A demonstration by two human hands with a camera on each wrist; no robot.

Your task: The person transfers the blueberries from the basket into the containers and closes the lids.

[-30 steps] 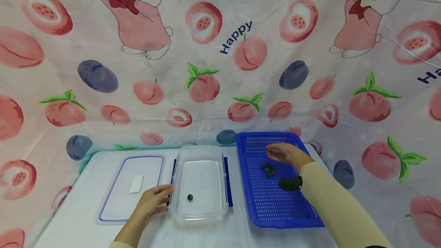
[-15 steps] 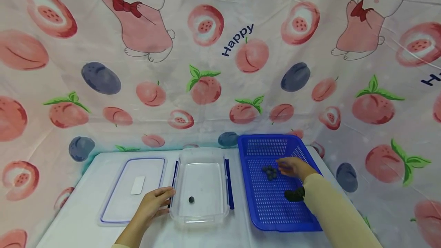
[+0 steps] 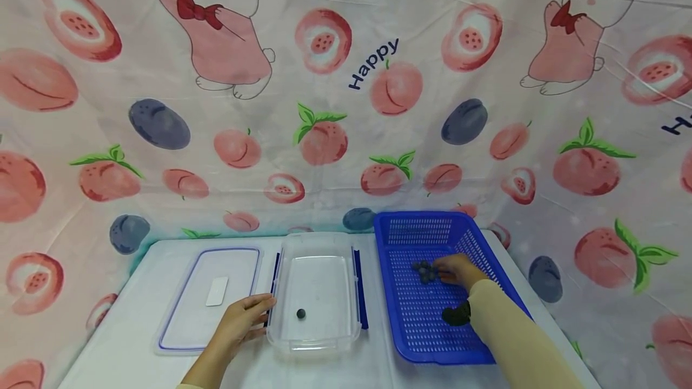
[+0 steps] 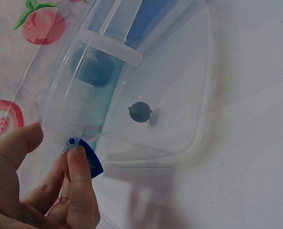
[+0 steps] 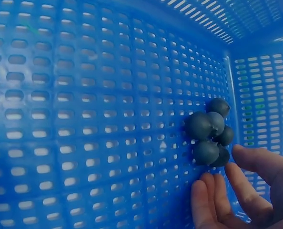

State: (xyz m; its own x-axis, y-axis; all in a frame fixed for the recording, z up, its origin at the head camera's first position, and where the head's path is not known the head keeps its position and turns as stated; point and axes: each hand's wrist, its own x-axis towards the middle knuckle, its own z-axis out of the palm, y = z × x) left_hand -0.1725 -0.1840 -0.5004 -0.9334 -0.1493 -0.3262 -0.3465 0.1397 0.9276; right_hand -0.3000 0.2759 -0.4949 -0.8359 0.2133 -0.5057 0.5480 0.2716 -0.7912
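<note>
White cloth is covering the table, and a pink sheet printed with peaches, plums and bow-tied rabbits is hanging behind it and wrapping round both sides.

On the table a clear lid with a white label is lying flat at the left, a clear plastic box is sitting in the middle, and a blue perforated basket is standing just beside it on the right. One dark berry is resting on the box floor.

The person's left hand is pressing against the box's near left side. The right hand is reaching into the basket, fingertips at a small cluster of dark berries.

The left wrist view is showing what the head view does not: the thumb and fingers are pinching the box's wall next to a blue latch, with the lone berry well apart from them. The right wrist view is showing the cluster piled together on the basket floor near a corner, and the fingers are lying loosely bent, touching or all but touching the lowest berry, not yet closed around any.
</note>
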